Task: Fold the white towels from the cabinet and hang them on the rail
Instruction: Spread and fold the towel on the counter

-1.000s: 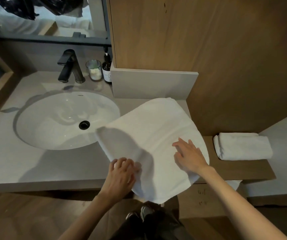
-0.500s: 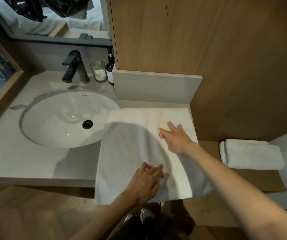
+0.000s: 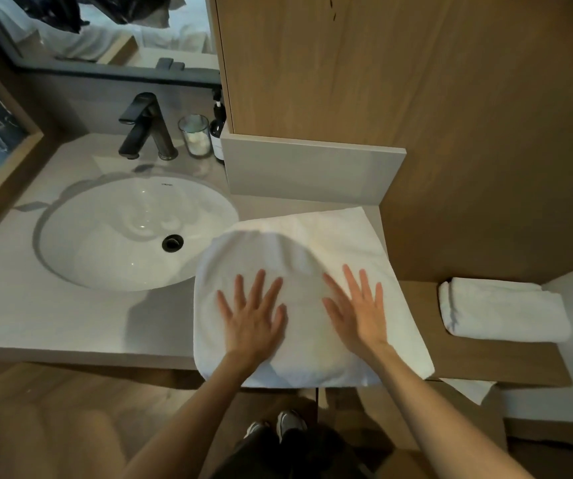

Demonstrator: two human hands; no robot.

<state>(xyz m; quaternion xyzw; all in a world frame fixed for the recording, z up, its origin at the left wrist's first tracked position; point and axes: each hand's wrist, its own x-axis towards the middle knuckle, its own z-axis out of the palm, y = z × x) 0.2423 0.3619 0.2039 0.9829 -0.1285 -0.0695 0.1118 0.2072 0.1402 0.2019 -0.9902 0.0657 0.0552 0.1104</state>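
A white towel (image 3: 312, 243) lies folded flat on the grey counter (image 3: 53, 323), just right of the sink, its near edge hanging a little over the counter's front. My left hand (image 3: 252, 316) presses flat on the towel's left half with fingers spread. On the right half my right hand (image 3: 357, 309) lies flat as well, fingers straight. A second white towel (image 3: 503, 311), folded thick, sits on the wooden shelf (image 3: 485, 361) to the right. No rail is in view.
A round white sink (image 3: 122, 233) with a black drain fills the counter's left. Behind it stand a black tap (image 3: 145, 127), a glass jar (image 3: 195, 136) and a dark bottle (image 3: 217, 129). A wooden cabinet wall (image 3: 416, 81) rises behind the towel. My shoes show below.
The towel was laid down on the counter and then folded over once more. Both hands moved from gripping and smoothing its edges to pressing flat side by side on top.
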